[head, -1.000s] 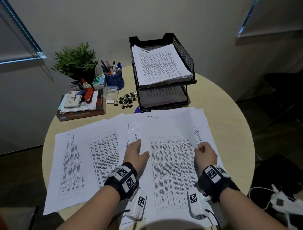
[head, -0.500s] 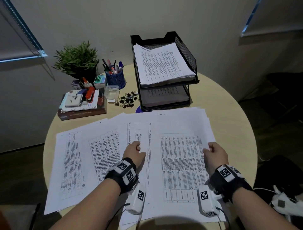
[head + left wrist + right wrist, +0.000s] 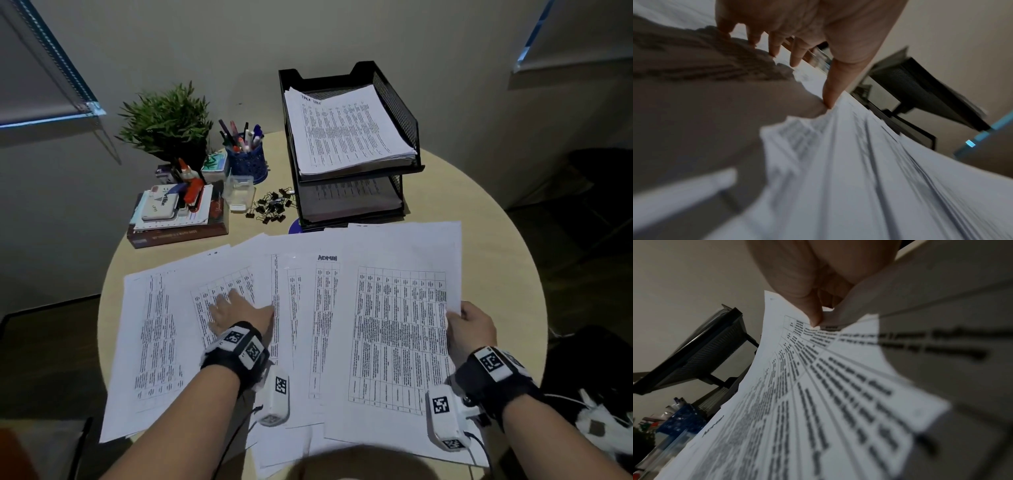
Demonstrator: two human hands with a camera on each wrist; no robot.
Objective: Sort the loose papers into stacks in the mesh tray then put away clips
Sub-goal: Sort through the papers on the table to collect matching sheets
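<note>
Loose printed papers (image 3: pixel 301 329) lie fanned across the round table (image 3: pixel 493 240). My right hand (image 3: pixel 471 325) pinches the right edge of the rightmost sheet (image 3: pixel 397 335), thumb on top; that sheet (image 3: pixel 818 402) curves up off the pile. My left hand (image 3: pixel 236 308) lies flat with fingers spread on the papers (image 3: pixel 859 178) left of centre. The black two-tier mesh tray (image 3: pixel 394 96) stands at the back, a paper stack (image 3: pixel 346 133) in its top tier and another in the lower tier. Black binder clips (image 3: pixel 272 207) lie in a heap left of the tray.
A plant (image 3: pixel 168 123), a blue pen cup (image 3: pixel 246 159), a clear plastic box (image 3: pixel 239 193) and a book stacked with stationery (image 3: pixel 178 216) crowd the back left. The table's right side beyond the papers is bare wood. A white device with a cable (image 3: pixel 603 418) lies off the table at right.
My right hand has slid right with the top sheet and now pinches its edge. My left hand has moved left and spread flat on other sheets, and a page headed ADMIN has come into view.
</note>
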